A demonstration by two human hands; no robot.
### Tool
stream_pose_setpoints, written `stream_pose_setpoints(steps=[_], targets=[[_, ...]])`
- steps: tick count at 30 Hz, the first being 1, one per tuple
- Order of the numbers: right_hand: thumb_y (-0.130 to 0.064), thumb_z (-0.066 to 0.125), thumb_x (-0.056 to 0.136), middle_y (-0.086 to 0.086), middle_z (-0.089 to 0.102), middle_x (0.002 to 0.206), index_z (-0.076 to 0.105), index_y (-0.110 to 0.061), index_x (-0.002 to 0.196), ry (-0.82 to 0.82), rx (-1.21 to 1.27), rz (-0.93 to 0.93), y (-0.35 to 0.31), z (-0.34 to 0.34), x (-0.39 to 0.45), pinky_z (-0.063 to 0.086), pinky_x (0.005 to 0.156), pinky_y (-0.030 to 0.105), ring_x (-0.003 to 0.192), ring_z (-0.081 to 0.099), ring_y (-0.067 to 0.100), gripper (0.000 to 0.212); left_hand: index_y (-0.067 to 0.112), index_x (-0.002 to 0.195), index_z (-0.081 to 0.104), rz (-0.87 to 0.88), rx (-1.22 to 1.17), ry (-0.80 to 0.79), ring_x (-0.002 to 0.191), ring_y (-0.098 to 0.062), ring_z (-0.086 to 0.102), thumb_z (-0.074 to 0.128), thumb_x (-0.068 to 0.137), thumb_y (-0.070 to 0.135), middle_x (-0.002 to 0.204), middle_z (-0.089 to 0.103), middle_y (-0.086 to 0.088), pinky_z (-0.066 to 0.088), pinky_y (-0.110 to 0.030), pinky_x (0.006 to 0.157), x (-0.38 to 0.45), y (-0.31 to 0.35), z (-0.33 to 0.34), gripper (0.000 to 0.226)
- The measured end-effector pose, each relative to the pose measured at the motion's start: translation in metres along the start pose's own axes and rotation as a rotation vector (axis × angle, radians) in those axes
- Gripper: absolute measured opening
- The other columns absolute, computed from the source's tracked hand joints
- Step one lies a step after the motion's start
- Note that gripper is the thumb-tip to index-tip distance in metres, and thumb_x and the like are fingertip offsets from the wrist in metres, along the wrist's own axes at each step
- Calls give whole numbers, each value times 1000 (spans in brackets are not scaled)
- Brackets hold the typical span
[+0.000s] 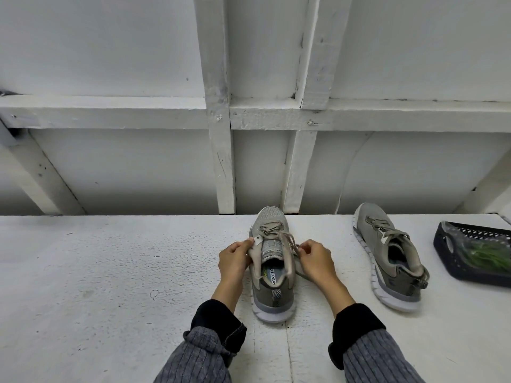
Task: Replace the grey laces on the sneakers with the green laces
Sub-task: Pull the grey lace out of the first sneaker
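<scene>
Sneakers: the near one (272, 268) stands mid-counter (110, 272), left hand (234, 259) pinching its collar, right hand (313, 258) pinching a grey lace (287, 239). Green laces (486, 257) lie bagged in a basket (453, 261) cut off at right.

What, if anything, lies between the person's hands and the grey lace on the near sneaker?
Nothing visible: the left hand grips the near sneaker at its collar, and the right hand pinches the grey lace directly.

White painted table (96, 272), kinda rough and scuffed. Dark plastic basket (453, 246) with holes sits at the right edge. Behind the far edge there's a white wooden frame (219, 120).
</scene>
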State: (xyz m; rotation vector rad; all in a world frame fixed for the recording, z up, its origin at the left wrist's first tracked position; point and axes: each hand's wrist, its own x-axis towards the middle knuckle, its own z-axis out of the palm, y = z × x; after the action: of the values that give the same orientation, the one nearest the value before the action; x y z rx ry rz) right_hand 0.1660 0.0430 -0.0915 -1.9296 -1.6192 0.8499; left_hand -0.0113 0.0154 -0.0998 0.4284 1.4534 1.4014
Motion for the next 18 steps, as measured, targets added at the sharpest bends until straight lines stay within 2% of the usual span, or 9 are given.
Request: stream_pose_setpoints(steps=[2,4,6,8,11,15,18], targets=[[-23,52,96,5,65,111,63,-18,104,55,-132,24,-4,-1,-1,39,95,40,112,53,29,14,9,63,69,6,26,8,72,-22,58,72,83,15,72,65,-10,49,-31,68,-1,1,0,21],[-21,52,95,6,60,114,61,-16,106,145,-124,-62,-18,-6,-4,36,94,40,114,49,28,16,10,64,69,21,59,18,70,-21,59,73,83,18,71,66,-9,51,-32,69,-1,1,0,20],[-21,55,94,5,59,104,59,-15,95,185,48,-193,-34,-10,-8,40,86,34,105,52,25,7,12,65,70,42,111,29,69,-20,59,74,82,23,69,67,-7,50,-33,70,0,1,0,20],[-26,57,93,3,59,93,55,-17,85,163,133,-266,-50,-9,-14,42,77,31,91,55,21,13,16,64,69,82,186,46,70,-20,60,75,81,27,69,67,-2,50,-34,72,1,0,1,21],[-34,58,92,2,58,92,52,-16,85,99,54,-238,-58,0,-18,43,74,31,86,55,19,20,19,70,68,140,334,51,79,-20,63,70,84,32,77,69,0,51,-34,80,0,3,3,19],[-30,56,93,6,60,95,49,-14,91,137,35,-228,-50,12,-18,44,74,34,89,57,25,17,17,80,64,200,511,44,83,-19,61,64,86,33,81,66,3,42,-30,70,-4,12,9,17],[-28,53,94,8,62,94,48,-15,92,158,32,-229,-50,13,-19,45,72,35,87,58,28,15,17,84,63,216,619,53,85,-20,59,60,87,38,82,64,5,40,-29,71,-5,17,14,21]])
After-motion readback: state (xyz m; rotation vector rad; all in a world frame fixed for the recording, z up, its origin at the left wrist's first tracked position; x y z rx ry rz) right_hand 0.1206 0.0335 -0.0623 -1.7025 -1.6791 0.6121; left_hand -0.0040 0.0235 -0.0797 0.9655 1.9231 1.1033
